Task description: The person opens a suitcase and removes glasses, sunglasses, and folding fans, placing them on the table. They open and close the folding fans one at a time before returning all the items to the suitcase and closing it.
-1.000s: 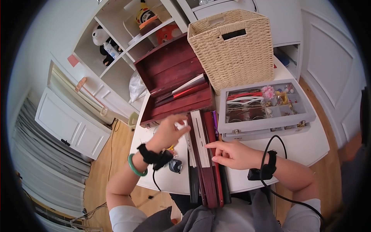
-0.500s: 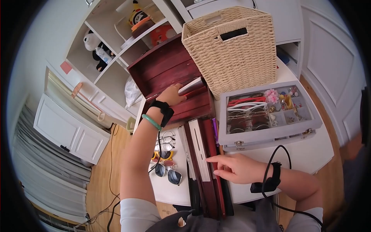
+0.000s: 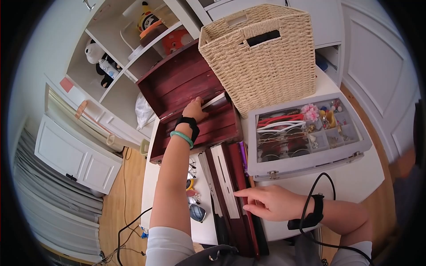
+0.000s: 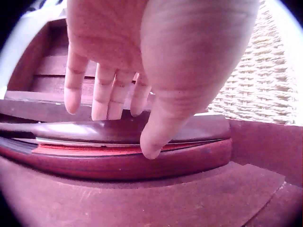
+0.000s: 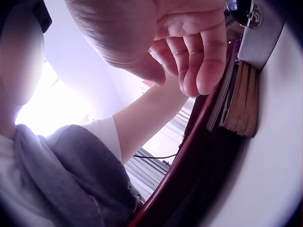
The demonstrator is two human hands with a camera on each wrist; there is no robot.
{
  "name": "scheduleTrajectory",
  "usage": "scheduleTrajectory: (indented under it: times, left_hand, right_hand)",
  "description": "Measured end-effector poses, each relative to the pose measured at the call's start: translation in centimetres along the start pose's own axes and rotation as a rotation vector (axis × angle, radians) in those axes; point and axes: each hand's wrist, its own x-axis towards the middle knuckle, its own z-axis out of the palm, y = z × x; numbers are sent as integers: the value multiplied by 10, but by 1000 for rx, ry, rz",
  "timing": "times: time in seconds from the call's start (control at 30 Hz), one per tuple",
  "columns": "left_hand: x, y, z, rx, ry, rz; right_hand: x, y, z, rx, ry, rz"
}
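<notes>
Inside the dark red wooden box (image 3: 208, 128), my left hand (image 3: 195, 111) reaches over slim dark items. In the left wrist view its fingers hang nearly straight behind a glossy dark red-brown piece (image 4: 104, 130). The thumb lies on the near side, over a layered red edge (image 4: 94, 150) resembling a folded fan. My right hand (image 3: 270, 201) rests with extended index finger and relaxed other fingers beside a row of upright books (image 3: 225, 181). A red cover (image 3: 248, 217) runs under its fingertips, also seen as a dark red edge (image 5: 184, 146) in the right wrist view.
A tall woven basket (image 3: 262, 66) stands behind the box. Right of the books sits a grey glass-topped case (image 3: 253, 150) holding sunglasses and trinkets. Several pairs of glasses (image 3: 197, 213) lie left of the books. A black cable (image 3: 335, 186) loops around the right wrist.
My left hand has moved from the books' far end, up and into the wooden box, where it has stayed over the slim items. My right hand has kept its place by the books.
</notes>
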Motion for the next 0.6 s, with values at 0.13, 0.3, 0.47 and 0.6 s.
scheduleTrajectory:
  times: [0.13, 0.3, 0.47, 0.6]
  left_hand:
    - [3, -7, 3, 46, 52, 43]
    - [-18, 14, -9, 198, 156, 47]
    - [-18, 9, -17, 315, 150, 141]
    - [-23, 6, -29, 309, 140, 114]
  right_hand:
    - [0, 2, 2, 16, 20, -11]
    - [-1, -1, -1, -6, 13, -11]
    - [-1, 0, -1, -4, 32, -19]
    - [-1, 3, 2, -14, 46, -36]
